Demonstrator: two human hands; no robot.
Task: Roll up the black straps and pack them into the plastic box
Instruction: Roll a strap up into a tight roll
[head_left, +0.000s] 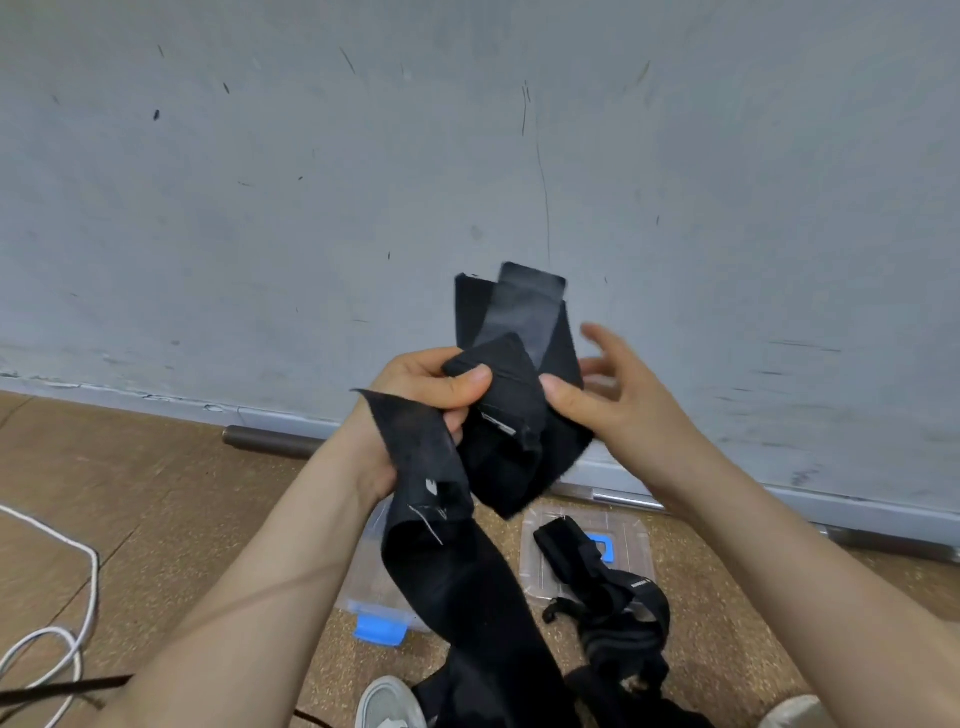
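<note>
Above one box: one strap, left hand, right hand

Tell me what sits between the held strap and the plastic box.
Nothing visible does. The lid lies beside the plastic box, another strap on it. In this view only the hanging tail of the held strap and the left forearm cross in front of the box, so its inside is mostly hidden.

Illumination is even, diffuse and moderately bright, with no glare. Shadows are soft. Motion blur affects the right hand fingers and the upper strap end. Wide-angle distortion bows the wall base toward the frame edges.
</note>
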